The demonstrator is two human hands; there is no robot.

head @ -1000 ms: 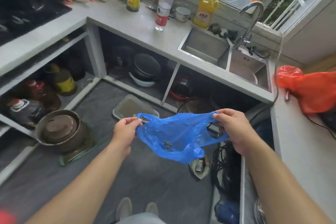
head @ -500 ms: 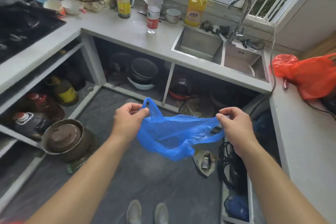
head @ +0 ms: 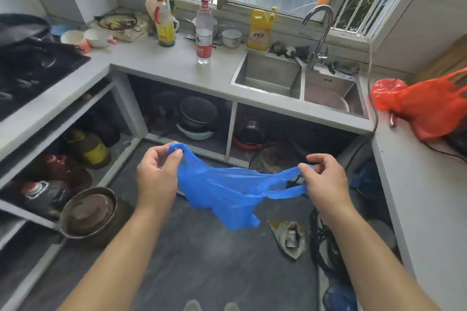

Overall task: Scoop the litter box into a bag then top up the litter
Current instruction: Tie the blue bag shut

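A blue plastic bag (head: pixel 227 192) hangs stretched between my two hands above the dark kitchen floor. My left hand (head: pixel 158 174) pinches one handle loop at the bag's left side. My right hand (head: pixel 322 179) grips the other handle at the right. The bag sags in the middle and its bottom droops toward the floor. The litter box is hidden behind the bag and my hands.
A grey counter (head: pixel 156 60) with a double sink (head: pixel 267 76) and tap runs along the back, with bottles on it. Pots sit on the open shelves below. A metal pot (head: pixel 88 212) stands at floor level left. A red bag (head: pixel 427 106) lies on the right counter. Cables (head: pixel 326 242) and a small packet (head: pixel 290 237) lie on the floor.
The view has tilted up, so the litter tray seen on the floor before is now hidden. My hands pulled the bag's handles further apart and the bag is drawn flatter.
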